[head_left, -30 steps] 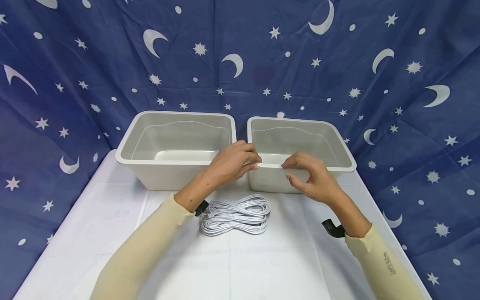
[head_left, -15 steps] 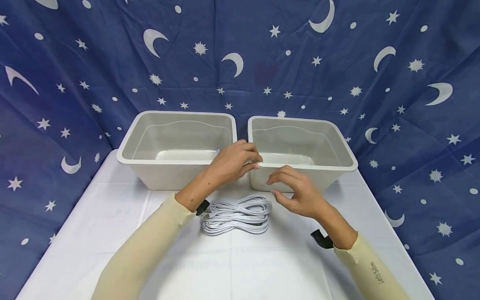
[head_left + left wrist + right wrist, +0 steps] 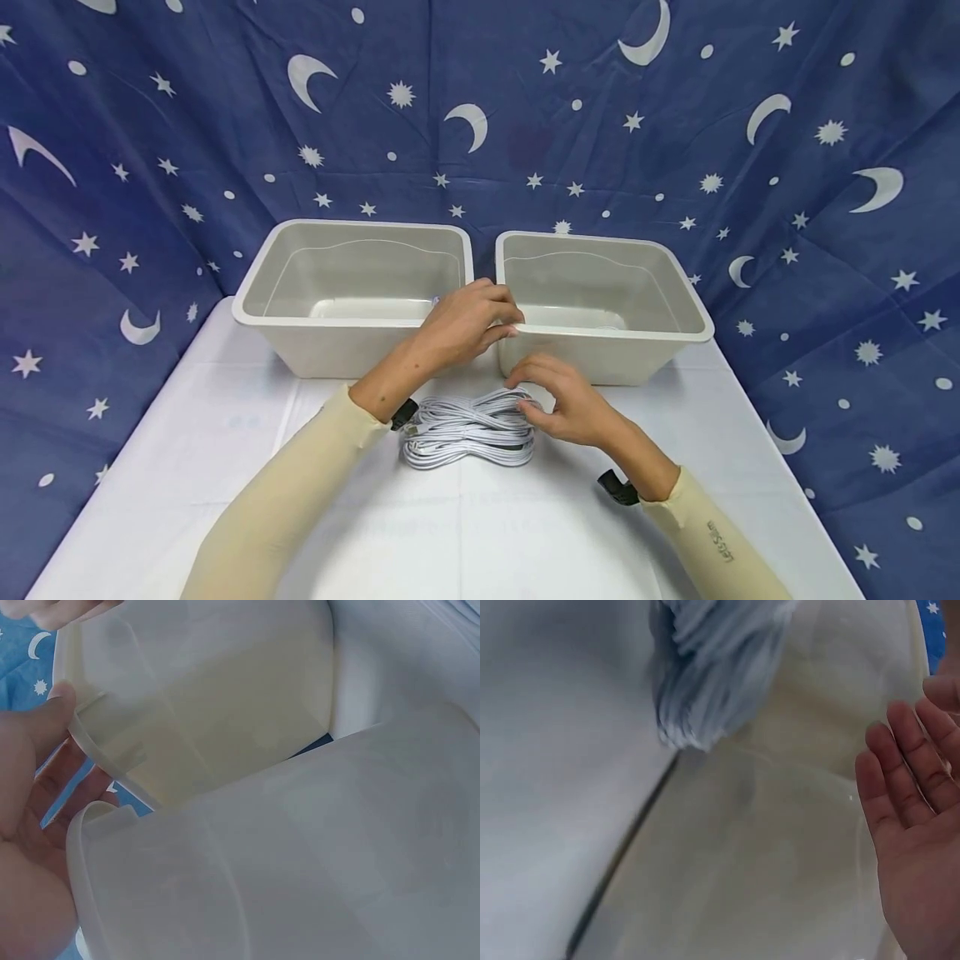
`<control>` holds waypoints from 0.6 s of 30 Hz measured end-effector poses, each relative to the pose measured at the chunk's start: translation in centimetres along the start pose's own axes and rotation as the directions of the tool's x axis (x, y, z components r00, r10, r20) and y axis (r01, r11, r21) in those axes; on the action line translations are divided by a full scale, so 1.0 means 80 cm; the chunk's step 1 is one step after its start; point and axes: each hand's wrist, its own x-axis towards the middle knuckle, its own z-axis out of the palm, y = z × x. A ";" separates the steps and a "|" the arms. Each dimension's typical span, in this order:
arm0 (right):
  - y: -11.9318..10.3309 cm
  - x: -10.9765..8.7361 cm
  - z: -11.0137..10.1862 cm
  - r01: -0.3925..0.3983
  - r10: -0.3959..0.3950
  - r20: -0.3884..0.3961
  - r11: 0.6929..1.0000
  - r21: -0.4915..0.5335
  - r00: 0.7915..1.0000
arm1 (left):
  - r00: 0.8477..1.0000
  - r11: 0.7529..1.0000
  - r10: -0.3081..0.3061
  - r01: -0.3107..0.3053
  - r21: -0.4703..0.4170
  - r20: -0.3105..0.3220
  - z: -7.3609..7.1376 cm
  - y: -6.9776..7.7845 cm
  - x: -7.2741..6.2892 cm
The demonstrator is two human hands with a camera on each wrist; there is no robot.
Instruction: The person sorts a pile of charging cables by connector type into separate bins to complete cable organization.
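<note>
the cord (image 3: 468, 437), long side to side, lies just left of the nearer right hand (image 3: 564, 402), its grip spread; the left hand (image 3: 467, 323) pinches the right bin (image 3: 618, 358).

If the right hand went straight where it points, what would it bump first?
The right hand would probably meet the white cables first. Depth is unclear; if high enough, it could clear them and reach the left hand.

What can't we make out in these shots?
Head: what the small bluish item in the left bin is; partly behind the left hand.
Head: ends of the white cable bundle; too small.
Right wrist: the bundle's strands; blurred, cut by top edge.
Left wrist: rest of left hand; cut by left edge.
</note>
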 end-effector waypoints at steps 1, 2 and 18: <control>0.001 0.000 0.004 0.001 -0.001 0.008 1.000 0.001 1.000 | 1.000 1.000 0.001 -0.001 0.002 0.000 0.000 0.000 0.000; 0.001 0.001 0.008 0.002 -0.002 0.015 1.000 0.001 1.000 | 1.000 1.000 0.001 -0.001 0.003 0.000 0.000 -0.001 0.000; 0.010 0.010 0.064 -0.125 0.130 0.174 0.991 -0.041 0.976 | 1.000 1.000 -0.017 0.017 -0.001 0.006 0.001 0.002 -0.001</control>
